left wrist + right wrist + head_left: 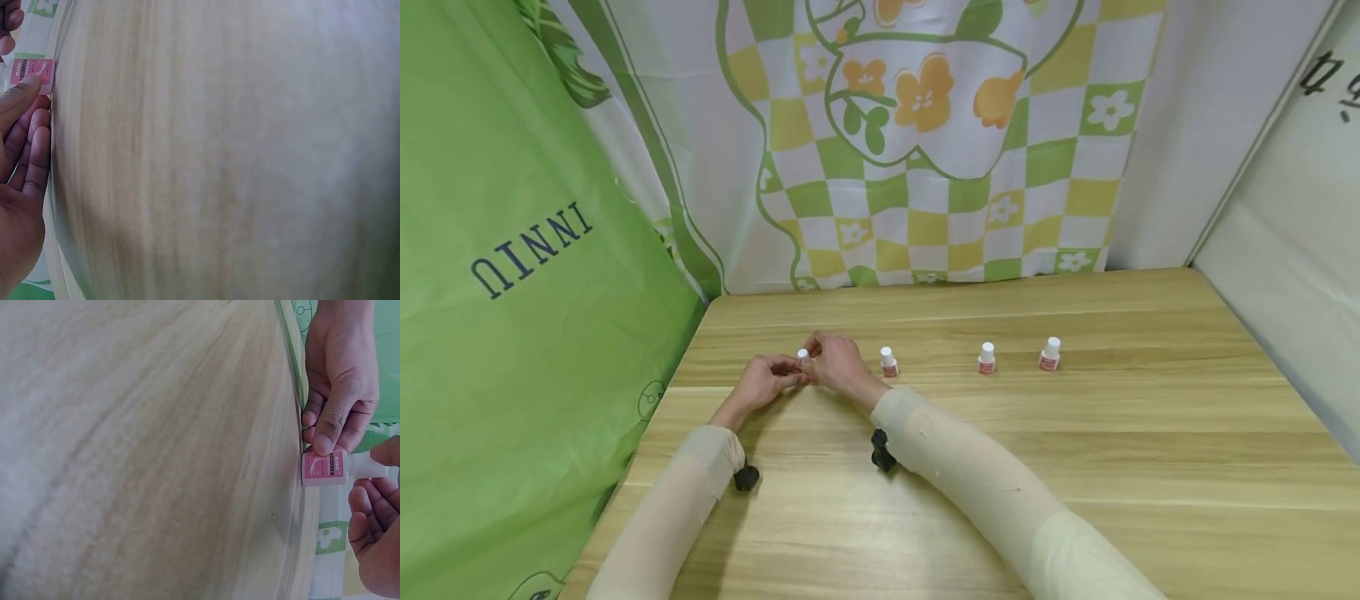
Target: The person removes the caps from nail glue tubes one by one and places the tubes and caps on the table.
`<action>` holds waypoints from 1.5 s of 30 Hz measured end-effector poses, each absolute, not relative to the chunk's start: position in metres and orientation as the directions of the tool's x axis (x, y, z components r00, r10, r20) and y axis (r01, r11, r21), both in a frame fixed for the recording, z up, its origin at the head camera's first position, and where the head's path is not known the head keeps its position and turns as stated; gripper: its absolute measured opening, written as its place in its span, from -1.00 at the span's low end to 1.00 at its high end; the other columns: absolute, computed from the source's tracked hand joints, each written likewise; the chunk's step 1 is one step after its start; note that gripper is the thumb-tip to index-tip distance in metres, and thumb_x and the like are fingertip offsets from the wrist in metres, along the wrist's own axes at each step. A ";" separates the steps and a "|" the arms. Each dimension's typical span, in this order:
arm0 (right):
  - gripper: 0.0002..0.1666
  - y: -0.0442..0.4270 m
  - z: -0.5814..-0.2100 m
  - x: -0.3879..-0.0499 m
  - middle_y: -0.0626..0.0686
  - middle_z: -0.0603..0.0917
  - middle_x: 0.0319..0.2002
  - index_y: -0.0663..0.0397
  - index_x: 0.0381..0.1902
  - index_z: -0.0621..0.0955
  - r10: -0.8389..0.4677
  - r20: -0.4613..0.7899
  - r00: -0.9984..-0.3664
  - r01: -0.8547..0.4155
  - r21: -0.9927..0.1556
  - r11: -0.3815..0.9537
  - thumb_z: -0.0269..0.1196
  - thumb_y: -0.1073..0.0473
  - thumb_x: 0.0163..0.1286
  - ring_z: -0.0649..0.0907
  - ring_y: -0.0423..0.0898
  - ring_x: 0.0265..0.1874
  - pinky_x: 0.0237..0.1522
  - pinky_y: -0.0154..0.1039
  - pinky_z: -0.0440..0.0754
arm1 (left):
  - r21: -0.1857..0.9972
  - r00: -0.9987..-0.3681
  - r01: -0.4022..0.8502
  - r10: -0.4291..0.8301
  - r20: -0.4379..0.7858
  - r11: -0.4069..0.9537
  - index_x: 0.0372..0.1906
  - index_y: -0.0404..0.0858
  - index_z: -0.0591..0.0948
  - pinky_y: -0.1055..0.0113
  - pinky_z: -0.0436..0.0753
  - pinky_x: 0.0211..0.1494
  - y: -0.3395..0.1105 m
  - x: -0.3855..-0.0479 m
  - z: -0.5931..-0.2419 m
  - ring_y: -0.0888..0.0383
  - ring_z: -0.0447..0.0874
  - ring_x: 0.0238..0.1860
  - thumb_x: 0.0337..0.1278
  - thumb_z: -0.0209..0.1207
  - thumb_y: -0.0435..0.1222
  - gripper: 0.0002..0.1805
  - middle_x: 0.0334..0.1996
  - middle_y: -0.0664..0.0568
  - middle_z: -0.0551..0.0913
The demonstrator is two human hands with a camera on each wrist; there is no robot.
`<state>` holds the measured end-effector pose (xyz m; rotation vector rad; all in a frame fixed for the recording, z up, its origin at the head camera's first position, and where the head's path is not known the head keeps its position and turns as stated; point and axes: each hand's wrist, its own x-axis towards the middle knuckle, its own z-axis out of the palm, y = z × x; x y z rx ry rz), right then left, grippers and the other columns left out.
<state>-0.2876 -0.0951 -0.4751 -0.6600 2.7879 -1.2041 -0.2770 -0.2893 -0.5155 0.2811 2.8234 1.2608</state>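
Note:
At the left of the table, a small white bottle with a pink label stands between both hands. My left hand holds its body, thumb laid across the label, as the left wrist view also shows with the bottle partly covered. The right hand is at the white cap, its thumb on one side and fingertips on the other. From the head view only the top of that bottle shows between the fingers.
To the right stand similar bottles in a loose row: one near the right wrist, another farther along, and a third beyond it. The wooden table ends at a patterned curtain behind and green fabric on the left.

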 end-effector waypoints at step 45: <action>-0.78 -0.098 -0.475 -0.288 -0.07 0.76 -0.17 -0.04 -0.10 0.66 -0.399 0.123 -0.909 -0.364 -0.702 0.613 0.32 0.04 0.36 0.69 -0.12 -0.15 0.01 -0.25 0.59 | 0.734 -0.982 0.161 0.182 0.052 0.660 -0.13 -0.26 0.78 0.49 0.61 -0.11 -0.290 -0.277 -0.517 0.09 0.75 -0.11 0.12 0.41 -0.25 -0.77 -0.14 -0.10 0.81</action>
